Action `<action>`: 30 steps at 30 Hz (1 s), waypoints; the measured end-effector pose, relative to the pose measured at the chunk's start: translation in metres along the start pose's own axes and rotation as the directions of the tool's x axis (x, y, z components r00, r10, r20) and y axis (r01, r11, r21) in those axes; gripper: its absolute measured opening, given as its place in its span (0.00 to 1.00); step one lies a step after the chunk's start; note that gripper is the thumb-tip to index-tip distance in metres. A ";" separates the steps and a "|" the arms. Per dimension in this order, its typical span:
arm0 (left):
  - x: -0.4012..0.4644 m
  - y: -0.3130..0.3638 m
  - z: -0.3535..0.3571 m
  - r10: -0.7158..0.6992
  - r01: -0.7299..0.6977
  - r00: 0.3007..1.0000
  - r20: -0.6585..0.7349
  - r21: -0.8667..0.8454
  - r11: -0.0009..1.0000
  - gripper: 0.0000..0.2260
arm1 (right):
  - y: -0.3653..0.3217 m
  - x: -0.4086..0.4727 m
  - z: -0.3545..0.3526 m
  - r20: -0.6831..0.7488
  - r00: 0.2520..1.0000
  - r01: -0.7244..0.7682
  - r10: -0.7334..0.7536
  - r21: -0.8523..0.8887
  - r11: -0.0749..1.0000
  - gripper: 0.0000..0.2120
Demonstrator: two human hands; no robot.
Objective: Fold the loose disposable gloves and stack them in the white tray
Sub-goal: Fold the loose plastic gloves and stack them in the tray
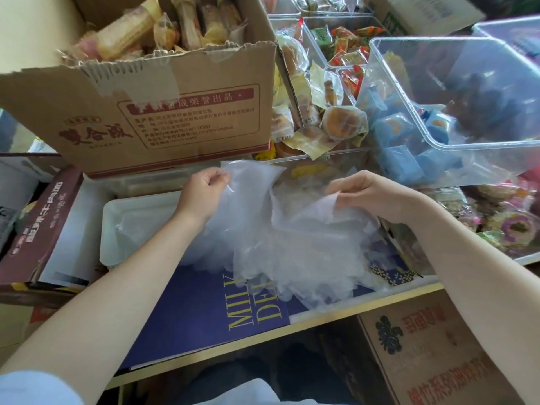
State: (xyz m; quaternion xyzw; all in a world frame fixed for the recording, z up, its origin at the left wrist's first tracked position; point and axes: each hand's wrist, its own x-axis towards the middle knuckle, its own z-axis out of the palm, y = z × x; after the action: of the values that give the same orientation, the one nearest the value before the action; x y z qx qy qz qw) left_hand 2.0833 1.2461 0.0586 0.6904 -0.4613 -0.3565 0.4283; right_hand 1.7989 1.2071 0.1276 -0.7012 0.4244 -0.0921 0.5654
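While both hands pinch it, a glove [280, 229] hangs beside the white tray [117, 229].

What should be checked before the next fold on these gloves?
1. Left hand pinches an upper edge of the gloves: ok.
2. Right hand pinches another edge of the plastic: ok.
3. A single glove is separated from the heap: cannot tell, the clear layers overlap.
4. Glove spread flat for folding: not ok, the plastic is crumpled and bunched over the blue box.
5. Tray within reach, just left of the gloves: ok.
6. Room in the tray: cannot tell, some clear plastic already lies inside and the left forearm covers part of it.
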 end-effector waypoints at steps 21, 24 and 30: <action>-0.051 0.046 0.019 -0.197 0.322 0.884 0.424 -0.246 0.914 0.09 | -0.008 0.025 0.059 -0.377 0.905 0.046 -0.195 -0.369 0.928 0.06; -0.053 0.042 0.021 -0.160 0.273 0.897 0.413 -0.231 0.934 0.09 | -0.009 0.026 0.063 -0.428 0.887 0.025 -0.171 -0.326 0.945 0.06; -0.060 0.026 0.014 -0.043 0.036 0.844 0.534 0.022 0.999 0.28 | -0.004 0.029 0.066 -0.440 0.894 -0.023 -0.091 -0.247 0.969 0.12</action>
State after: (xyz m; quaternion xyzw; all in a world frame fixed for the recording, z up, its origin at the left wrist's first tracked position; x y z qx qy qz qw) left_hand 2.0432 1.2935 0.0831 0.5758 -0.5499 -0.5406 0.2717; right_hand 1.8587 1.2336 0.0979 -0.7329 0.5387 -0.2077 0.3598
